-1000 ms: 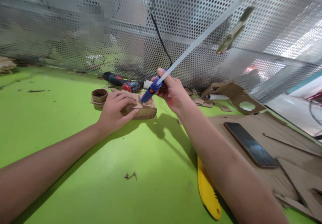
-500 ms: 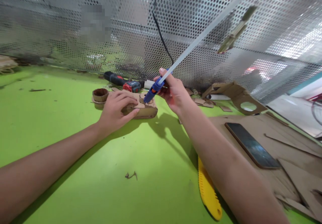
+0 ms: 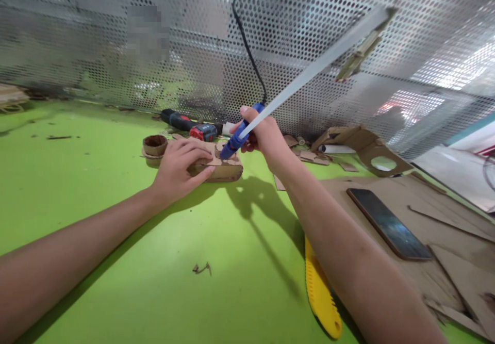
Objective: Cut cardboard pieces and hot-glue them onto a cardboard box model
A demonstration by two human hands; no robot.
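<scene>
My right hand (image 3: 263, 135) grips a blue hot glue gun (image 3: 235, 140), with a long translucent glue stick (image 3: 309, 73) rising out of its back. The gun's tip points down at the right end of a small cardboard box (image 3: 224, 173), by a round cardboard ring (image 3: 221, 150) on top; whether it touches is hard to tell. Over the box's left part lies my left hand (image 3: 180, 166), fingers across the top and thumb along the near side, gripping it. Just left of that hand stands a short cardboard cup shape (image 3: 154, 148).
Behind the box lies a black and red power tool (image 3: 189, 126). A yellow-handled tool (image 3: 320, 292) lies under my right forearm. To the right, a phone (image 3: 386, 223) rests on cardboard sheets (image 3: 336, 192). A cut cardboard piece (image 3: 359, 148) stands against the perforated metal panel (image 3: 193, 50).
My right hand has tilted the glue gun slightly, and the glue stick's upper end has swung lower and to the right. My left hand and the box stay in place.
</scene>
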